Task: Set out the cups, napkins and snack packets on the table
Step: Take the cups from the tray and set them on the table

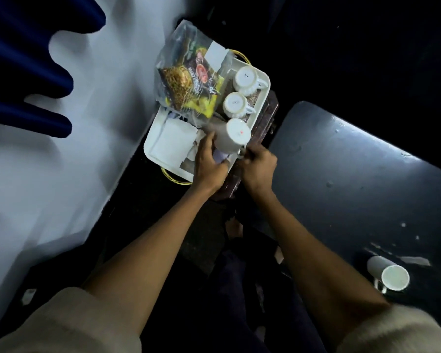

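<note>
Both grips are being closed on the near cup (233,135) in the tray (163,151), left hand (209,163) round its body, right hand (259,165) apparently at its handle, likely for lifting onto the desk (354,161).

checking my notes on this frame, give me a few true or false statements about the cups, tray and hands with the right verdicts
1. Three cups sit upside down on the white tray. True.
2. One cup already stands on the dark table. True.
3. The snack packets lie loose on the table. False: they are in a clear bag on the tray.
4. Both hands are away from the tray. False: the left hand and right hand are at the nearest cup.
5. White napkins lie on the tray. True.
</note>
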